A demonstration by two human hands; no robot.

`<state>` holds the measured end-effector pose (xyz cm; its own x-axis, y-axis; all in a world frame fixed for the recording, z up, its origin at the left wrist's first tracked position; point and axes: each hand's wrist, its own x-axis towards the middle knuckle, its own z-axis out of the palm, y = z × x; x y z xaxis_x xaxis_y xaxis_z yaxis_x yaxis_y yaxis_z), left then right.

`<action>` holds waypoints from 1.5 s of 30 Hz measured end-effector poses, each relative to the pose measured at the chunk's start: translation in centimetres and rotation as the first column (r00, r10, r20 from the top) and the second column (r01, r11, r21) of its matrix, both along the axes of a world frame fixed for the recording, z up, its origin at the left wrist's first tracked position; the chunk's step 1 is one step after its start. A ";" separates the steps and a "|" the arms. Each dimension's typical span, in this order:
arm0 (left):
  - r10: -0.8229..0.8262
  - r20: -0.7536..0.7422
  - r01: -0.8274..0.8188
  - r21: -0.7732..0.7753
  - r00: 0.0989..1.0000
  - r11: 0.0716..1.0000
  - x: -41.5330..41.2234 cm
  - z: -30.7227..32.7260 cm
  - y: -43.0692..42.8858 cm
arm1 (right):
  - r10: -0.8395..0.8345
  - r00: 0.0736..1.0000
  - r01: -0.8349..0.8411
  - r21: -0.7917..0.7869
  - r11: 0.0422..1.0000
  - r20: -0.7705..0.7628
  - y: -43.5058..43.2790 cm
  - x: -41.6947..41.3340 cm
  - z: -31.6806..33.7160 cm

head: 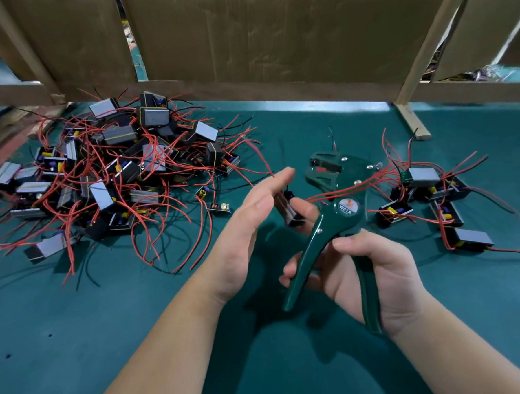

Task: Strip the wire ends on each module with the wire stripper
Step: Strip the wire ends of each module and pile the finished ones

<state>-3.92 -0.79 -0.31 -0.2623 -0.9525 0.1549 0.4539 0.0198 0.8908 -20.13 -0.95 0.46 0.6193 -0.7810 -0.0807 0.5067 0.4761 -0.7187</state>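
My right hand (pixel 374 276) grips the two handles of a dark green wire stripper (pixel 338 213), its jaws pointing up and away from me. My left hand (pixel 248 224) holds a small black module (pixel 289 209) between thumb and fingers, just left of the stripper's pivot. The module's red wires (pixel 342 188) run to the right across the stripper's head. A big heap of modules with red and black wires (pixel 110 174) lies at the left on the green mat. A smaller group of modules (pixel 433 199) lies at the right.
The green mat (pixel 261 362) covers the table. Cardboard sheets (pixel 259 37) and wooden slats (pixel 411 119) stand along the back edge. A loose small circuit board (pixel 221 207) lies between the heap and my left hand.
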 end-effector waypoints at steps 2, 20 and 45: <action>0.179 0.223 -0.159 -0.105 0.958 0.982 0.5 0.2 -0.4 | -0.129 0.991 0.129 -0.001 0.992 -0.024 -0.4 -0.2 0.1; 0.454 0.888 -0.525 -0.423 -0.075 0.739 3.8 -1.7 -1.5 | -0.497 0.867 0.498 0.037 0.867 -0.032 -2.3 -2.9 0.6; 0.738 0.668 -0.475 -0.681 -0.094 0.557 3.8 -1.4 -1.6 | -0.408 0.913 0.408 0.017 0.913 0.003 -1.5 -2.0 1.1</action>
